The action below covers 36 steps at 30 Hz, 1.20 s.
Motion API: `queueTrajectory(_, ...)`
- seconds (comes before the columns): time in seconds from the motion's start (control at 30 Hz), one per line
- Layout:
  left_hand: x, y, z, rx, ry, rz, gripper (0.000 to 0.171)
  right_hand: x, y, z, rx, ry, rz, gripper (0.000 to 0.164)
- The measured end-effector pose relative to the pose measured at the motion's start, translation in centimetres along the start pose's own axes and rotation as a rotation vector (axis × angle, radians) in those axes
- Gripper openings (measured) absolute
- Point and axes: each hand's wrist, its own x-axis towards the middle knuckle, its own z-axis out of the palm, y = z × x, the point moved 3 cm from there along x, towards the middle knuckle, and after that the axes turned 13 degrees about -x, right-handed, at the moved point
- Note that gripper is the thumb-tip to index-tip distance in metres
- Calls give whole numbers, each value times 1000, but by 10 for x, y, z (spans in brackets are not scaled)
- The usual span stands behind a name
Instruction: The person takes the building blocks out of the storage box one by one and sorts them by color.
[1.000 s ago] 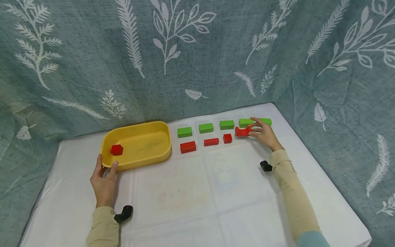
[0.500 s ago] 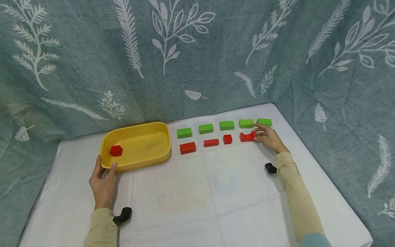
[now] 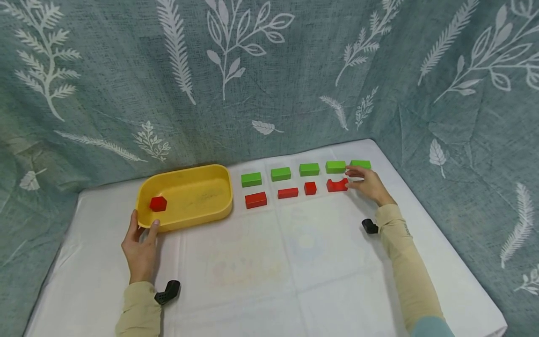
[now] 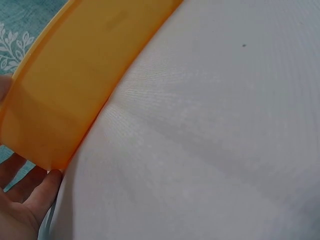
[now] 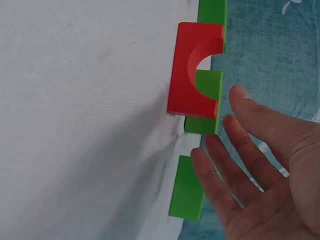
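A yellow plastic tray [image 3: 198, 216] stands at the left with a red block [image 3: 158, 204] inside it. My left hand [image 3: 141, 255] grips the tray's near left corner, thumb on the front wall and fingers round the side. In the left wrist view, fingertips [image 4: 47, 187] touch the tray's outer wall [image 4: 75, 75]. A red arch block [image 3: 337, 186] lies at the right end of the red row, its curved notch facing the back. Just right of it is my right hand [image 3: 370, 186], fingers spread and relaxed, with a gap to the block [image 5: 187, 75] in the right wrist view.
Along the back lies a row of several green blocks [image 3: 280, 174]. In front of it are a red brick [image 3: 256, 200], a thinner red bar [image 3: 288, 193] and a red cube [image 3: 310, 188]. A white cloth covers the table [image 3: 252, 281]; a green leaf-patterned curtain [image 3: 269, 84] hangs behind.
The right hand has moved the red arch block slightly right and towards the front, then let go of it, fingers opening. The left hand stays at the tray.
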Motion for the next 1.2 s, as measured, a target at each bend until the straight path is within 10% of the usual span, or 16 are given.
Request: queueTrajectory(1.2, 2, -4, 0, 6, -2, 18, 59, 38, -89, 43, 13, -91, -182, 50)
